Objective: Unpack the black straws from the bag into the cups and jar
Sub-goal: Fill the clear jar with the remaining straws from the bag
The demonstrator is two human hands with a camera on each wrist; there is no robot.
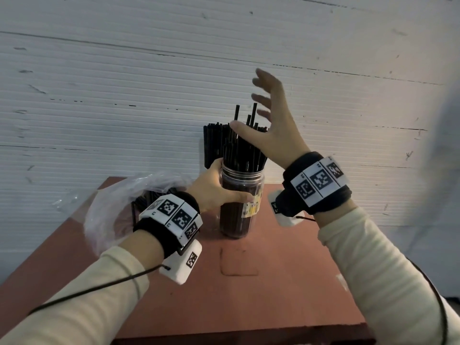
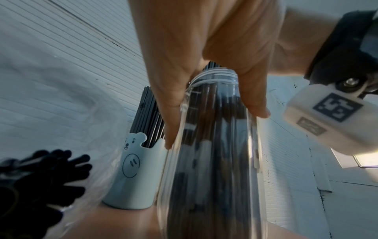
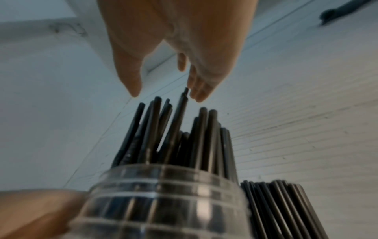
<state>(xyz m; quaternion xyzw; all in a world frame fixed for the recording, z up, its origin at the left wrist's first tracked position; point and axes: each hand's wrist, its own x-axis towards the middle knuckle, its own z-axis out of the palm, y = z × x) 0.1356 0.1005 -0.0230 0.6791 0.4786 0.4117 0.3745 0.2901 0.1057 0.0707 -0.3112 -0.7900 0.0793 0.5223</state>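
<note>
A clear jar (image 1: 240, 205) packed with black straws (image 1: 245, 148) stands on the reddish table (image 1: 249, 282). My left hand (image 1: 216, 188) grips the jar just below its rim, thumb in front and fingers behind (image 2: 169, 113). Over the straw tops my right hand (image 1: 271, 120) hovers with fingers spread, holding nothing; its thumb is near the tallest straws (image 3: 180, 113). Behind the jar a pale blue bear cup (image 2: 135, 174) holds more straws (image 1: 214, 143). A clear plastic bag (image 1: 119, 202) with remaining straws (image 2: 40, 174) lies at the left.
A white ribbed wall (image 1: 124, 83) rises directly behind the table. The table's front edge (image 1: 236, 332) runs below my forearms. Cables trail from both wrist cameras.
</note>
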